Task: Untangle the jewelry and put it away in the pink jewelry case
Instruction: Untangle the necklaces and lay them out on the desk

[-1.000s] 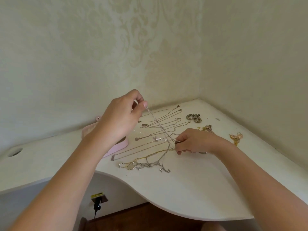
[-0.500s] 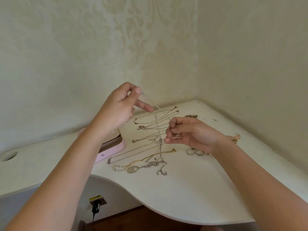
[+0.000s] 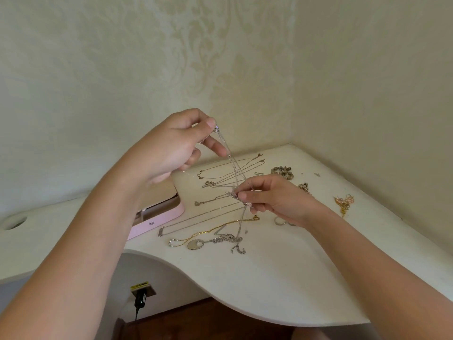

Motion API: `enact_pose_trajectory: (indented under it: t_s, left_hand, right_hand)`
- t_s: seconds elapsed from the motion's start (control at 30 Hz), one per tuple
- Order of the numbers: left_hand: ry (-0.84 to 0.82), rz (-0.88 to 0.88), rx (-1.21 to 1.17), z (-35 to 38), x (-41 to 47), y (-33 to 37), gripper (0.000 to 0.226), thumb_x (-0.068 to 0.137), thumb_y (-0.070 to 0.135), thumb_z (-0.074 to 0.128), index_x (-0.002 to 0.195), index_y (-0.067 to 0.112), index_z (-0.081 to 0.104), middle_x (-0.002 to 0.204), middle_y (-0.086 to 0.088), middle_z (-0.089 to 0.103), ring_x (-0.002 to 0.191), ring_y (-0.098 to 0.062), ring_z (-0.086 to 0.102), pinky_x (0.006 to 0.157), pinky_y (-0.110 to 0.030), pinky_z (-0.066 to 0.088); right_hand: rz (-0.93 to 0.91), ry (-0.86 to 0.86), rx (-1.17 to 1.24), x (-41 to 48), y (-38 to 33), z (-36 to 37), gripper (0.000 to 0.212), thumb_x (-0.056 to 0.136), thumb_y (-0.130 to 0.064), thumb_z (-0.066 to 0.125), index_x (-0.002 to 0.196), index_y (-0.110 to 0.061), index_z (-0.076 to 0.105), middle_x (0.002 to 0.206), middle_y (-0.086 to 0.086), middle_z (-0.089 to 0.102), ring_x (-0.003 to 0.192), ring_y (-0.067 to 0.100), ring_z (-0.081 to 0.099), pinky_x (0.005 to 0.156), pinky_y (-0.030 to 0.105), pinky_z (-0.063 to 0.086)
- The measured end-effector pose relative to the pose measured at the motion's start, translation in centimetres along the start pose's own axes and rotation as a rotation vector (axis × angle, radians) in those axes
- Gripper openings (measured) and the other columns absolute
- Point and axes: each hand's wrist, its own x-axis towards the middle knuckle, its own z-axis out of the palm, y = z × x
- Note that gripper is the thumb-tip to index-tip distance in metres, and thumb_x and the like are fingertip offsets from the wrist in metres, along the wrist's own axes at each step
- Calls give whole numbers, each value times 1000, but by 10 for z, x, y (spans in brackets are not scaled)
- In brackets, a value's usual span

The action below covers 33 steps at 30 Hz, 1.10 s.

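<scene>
A thin silver chain (image 3: 230, 157) stretches taut between my two hands above the white desk. My left hand (image 3: 176, 146) is raised and pinches its upper end. Lower and to the right, my right hand (image 3: 272, 197) pinches the chain near a small pendant. The chain's lower part hangs down into a tangled silver heap (image 3: 228, 240) beside an oval pendant (image 3: 195, 244). Several necklaces (image 3: 220, 177) lie in rows behind the chain. The pink jewelry case (image 3: 157, 220) lies open at the left, partly hidden by my left arm.
A beaded bracelet (image 3: 282, 171), a small cluster (image 3: 304, 187) and rose-gold earrings (image 3: 343, 202) lie to the right near the wall corner. Two rings (image 3: 279, 220) sit under my right wrist. The desk's curved front edge (image 3: 196, 278) overhangs a wall socket with a plug (image 3: 141, 294).
My right hand rose off the desk and took hold of the chain near its pendant. My left hand lifted higher, pulling the chain up from the heap.
</scene>
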Motion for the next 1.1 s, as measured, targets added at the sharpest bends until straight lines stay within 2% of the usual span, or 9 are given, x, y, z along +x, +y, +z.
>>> enact_pose_trajectory:
  t_s: [0.17,0.27,0.37,0.47,0.6,0.67,0.77,0.93,1.1]
  left_hand:
    - [-73,-77,338,-22,0,2,18,98,27,46,85,17,52,75,-5,73,39,-13,18,37,-18,14]
    - [-178,-198,568,-33,-1,4,18,97,29,47,87,16,54,72,-3,73,37,-13,20,37,-18,17]
    - [-212,-293,629,-37,-4,5,19,98,28,48,87,13,54,70,-7,73,32,-10,19,31,-16,17]
    - [-157,-270,639,-39,-2,1,19,98,28,46,89,14,54,68,-5,73,31,-10,20,30,-16,20]
    - [24,-126,568,-42,10,-21,18,99,31,43,91,19,53,70,6,73,31,-11,27,43,-23,26]
    - [33,-122,477,-41,14,-35,18,100,32,41,91,20,51,74,4,74,35,-13,26,48,-27,26]
    - [49,-134,394,-39,18,-53,19,101,31,38,91,19,49,74,0,74,39,-15,22,43,-25,22]
    - [95,-106,343,-34,24,-73,20,102,31,37,88,19,46,68,-1,73,40,-14,24,42,-25,22]
    - [151,-126,201,-23,21,-84,22,103,27,35,86,15,43,57,0,69,32,-8,22,33,-18,20]
  right_hand:
    - [46,77,-95,0,-1,0,13,88,-12,64,78,-16,72,70,-2,58,63,13,47,59,19,45]
    - [97,195,-238,1,1,2,15,86,-18,67,71,-21,70,69,-1,59,54,13,45,53,16,39]
    - [63,231,-267,3,4,5,13,85,-18,69,72,-21,70,69,-2,60,49,6,44,50,12,38]
    - [19,202,-182,4,4,5,8,86,-18,67,79,-20,72,79,-8,68,64,0,55,70,16,44]
    - [-71,60,301,3,4,-7,16,83,-17,61,70,-18,69,86,2,65,84,11,58,81,25,47]
    - [-92,-25,458,1,4,-10,13,78,-22,69,66,-18,66,86,2,63,87,15,58,88,31,49]
    - [-114,-121,628,2,7,-12,29,64,-28,84,70,-13,60,83,4,61,83,19,58,89,35,51]
    - [-119,-174,540,-2,4,-12,34,61,-37,86,57,-17,59,71,0,57,75,17,57,84,31,51]
    - [-42,-178,524,-2,8,-10,39,64,-37,85,93,-13,75,52,-4,52,58,9,51,78,28,50]
